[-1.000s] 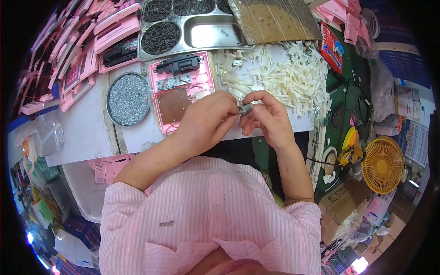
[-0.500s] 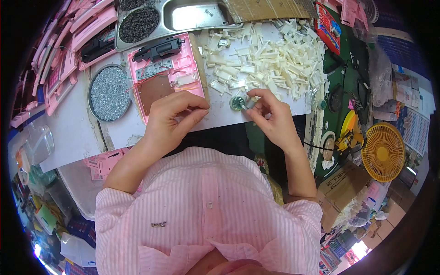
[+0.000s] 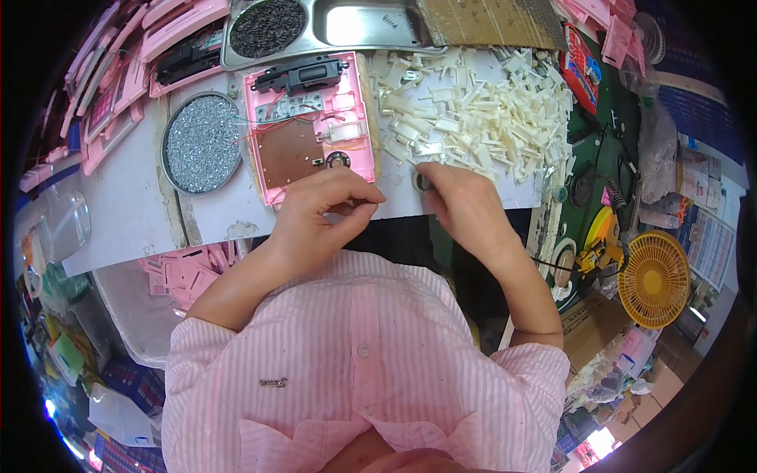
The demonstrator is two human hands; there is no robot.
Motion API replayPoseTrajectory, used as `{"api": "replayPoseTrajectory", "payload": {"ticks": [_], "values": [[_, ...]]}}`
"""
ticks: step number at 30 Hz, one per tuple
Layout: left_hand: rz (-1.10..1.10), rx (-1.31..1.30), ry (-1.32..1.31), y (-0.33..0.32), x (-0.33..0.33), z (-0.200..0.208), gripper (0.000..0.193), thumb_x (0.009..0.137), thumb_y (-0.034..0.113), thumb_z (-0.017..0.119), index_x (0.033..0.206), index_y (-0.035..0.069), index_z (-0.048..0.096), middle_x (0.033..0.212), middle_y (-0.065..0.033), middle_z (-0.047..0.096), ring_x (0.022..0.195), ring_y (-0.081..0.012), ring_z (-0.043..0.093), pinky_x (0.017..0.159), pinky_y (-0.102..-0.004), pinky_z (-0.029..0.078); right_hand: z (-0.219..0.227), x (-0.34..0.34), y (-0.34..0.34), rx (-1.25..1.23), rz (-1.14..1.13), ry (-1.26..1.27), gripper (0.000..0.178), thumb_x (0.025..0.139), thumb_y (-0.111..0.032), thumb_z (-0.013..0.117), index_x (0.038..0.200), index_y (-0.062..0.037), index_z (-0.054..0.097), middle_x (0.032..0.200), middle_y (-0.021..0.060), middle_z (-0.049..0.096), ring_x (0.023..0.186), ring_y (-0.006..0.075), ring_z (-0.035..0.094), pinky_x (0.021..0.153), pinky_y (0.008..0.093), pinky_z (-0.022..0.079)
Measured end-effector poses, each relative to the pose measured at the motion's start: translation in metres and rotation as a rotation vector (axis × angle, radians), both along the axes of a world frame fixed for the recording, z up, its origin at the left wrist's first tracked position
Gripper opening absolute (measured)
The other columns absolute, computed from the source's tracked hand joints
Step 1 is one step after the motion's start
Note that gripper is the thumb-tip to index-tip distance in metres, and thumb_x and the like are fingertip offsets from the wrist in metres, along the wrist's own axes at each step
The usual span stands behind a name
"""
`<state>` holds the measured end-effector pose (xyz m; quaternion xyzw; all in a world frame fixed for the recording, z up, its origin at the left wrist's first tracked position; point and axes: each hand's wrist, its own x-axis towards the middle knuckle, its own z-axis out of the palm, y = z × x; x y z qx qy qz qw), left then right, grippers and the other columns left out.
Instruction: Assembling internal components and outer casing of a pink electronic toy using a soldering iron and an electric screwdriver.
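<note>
My left hand (image 3: 326, 206) hovers at the near edge of a pink plastic housing (image 3: 363, 106), thumb and forefinger pinched together; whatever they hold is too small to name. Inside the housing are a black mechanism (image 3: 303, 74), a brown panel (image 3: 285, 151), thin wires and a round dark part (image 3: 338, 159) just beyond my knuckles. My right hand (image 3: 471, 206) is at the table's front edge with fingers closed together. Its fingertips are at a small round dish (image 3: 423, 182), mostly covered by them, so any grip there is hidden.
A round tray of silvery screws (image 3: 202, 142) stands left of the housing. Cream plastic pieces (image 3: 481, 106) are heaped behind my right hand. Farther back are a metal tray (image 3: 367, 27) and cardboard (image 3: 497, 22). A yellow basket (image 3: 654, 278) is at right, pink shells (image 3: 130, 91) at left.
My view has shifted slightly, so the bench items appear farther right. The right hand's finger and thumb, spread around the small round dish before, have drawn together over it. My left hand still pinches.
</note>
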<state>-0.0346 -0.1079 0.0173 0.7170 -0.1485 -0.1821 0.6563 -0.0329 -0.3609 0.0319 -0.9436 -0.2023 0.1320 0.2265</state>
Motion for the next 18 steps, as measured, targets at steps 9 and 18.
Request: {"api": "replayPoseTrajectory", "payload": {"ticks": [9, 18], "values": [[0.053, -0.166, 0.175, -0.005, -0.007, -0.003, 0.027, 0.091, -0.001, 0.067, 0.116, 0.003, 0.057, 0.097, -0.0060, 0.067, 0.087, -0.0091, 0.065, 0.076, -0.0246, 0.056, 0.013, -0.023, 0.024, 0.880, -0.463, 0.414, 0.036, 0.087, 0.002, 0.073, 0.122, 0.0007, 0.064, 0.081, 0.0008, 0.065, 0.072, 0.0064, 0.060, 0.067, 0.0216, 0.048], [0.028, 0.030, -0.012, -0.005, 0.001, -0.001, 0.027, 0.090, -0.002, 0.067, 0.116, 0.002, 0.059, 0.098, -0.0077, 0.066, 0.087, -0.0143, 0.068, 0.076, -0.0268, 0.056, 0.008, -0.014, 0.006, 0.587, -0.417, 0.138, 0.036, 0.084, 0.002, 0.073, 0.118, 0.0015, 0.066, 0.076, 0.0029, 0.064, 0.067, 0.0078, 0.058, 0.063, 0.0235, 0.049]]}}
